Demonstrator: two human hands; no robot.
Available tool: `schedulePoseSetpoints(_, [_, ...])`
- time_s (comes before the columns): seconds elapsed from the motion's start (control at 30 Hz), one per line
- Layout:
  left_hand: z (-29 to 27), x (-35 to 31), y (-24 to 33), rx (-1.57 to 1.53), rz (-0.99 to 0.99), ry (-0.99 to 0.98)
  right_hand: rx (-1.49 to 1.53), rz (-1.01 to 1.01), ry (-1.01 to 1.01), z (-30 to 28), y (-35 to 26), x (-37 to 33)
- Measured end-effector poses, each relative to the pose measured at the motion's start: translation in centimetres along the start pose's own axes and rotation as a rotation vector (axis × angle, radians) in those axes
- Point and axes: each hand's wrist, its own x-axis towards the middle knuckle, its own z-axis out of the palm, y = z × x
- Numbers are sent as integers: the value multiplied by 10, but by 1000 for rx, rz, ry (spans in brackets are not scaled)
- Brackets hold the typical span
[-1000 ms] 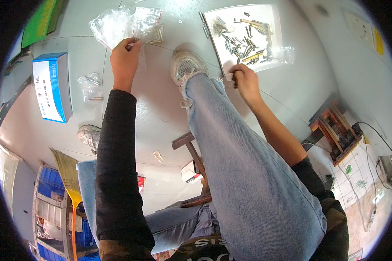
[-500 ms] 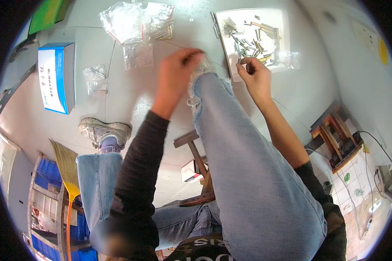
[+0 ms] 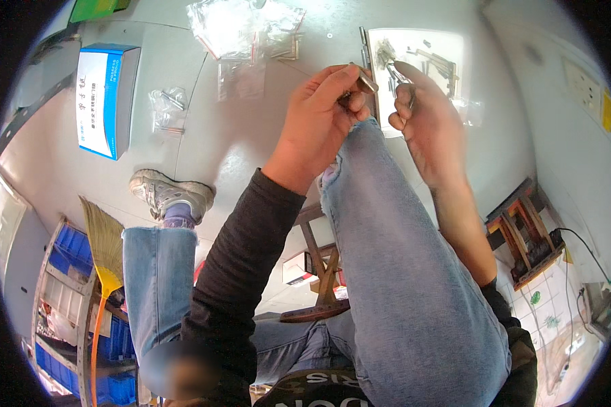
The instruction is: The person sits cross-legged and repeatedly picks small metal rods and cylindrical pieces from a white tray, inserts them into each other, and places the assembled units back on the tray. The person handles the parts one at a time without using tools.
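Observation:
My left hand [image 3: 322, 112] is above my right knee, with thumb and fingers pinching a short, shiny metal cylinder [image 3: 367, 82]. My right hand [image 3: 433, 125], somewhat blurred, is over the near side of a white tray [image 3: 451, 42]. Its curled fingers close on a small metal pin [image 3: 402, 79], partly hidden by them. Many loose metal pins [image 3: 441, 66] in silver and brass tones lie in the tray, along with a small clear bag at its left side. A few thin metal rods [image 3: 364, 46] lie along the tray's left edge.
Clear zip bags [image 3: 227, 30] lie on the floor left of the tray. A smaller bag of pins [image 3: 168, 108] lies beside a blue-and-white box [image 3: 102, 102]. A broom [image 3: 105, 251] leans by a shelf at left. Wooden stools stand under me and at right [image 3: 523, 230].
My left hand has moved right, from near my shoe to beside the tray, and now shows a metal cylinder. My right hand has shifted right and its fingers have turned. The whole view has shifted slightly.

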Motion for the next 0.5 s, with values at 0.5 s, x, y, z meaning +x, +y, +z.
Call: schedulePoseSetpoints(0.5, [15, -10, -4, 743, 316, -48, -141, -222, -97, 30, -18, -7])
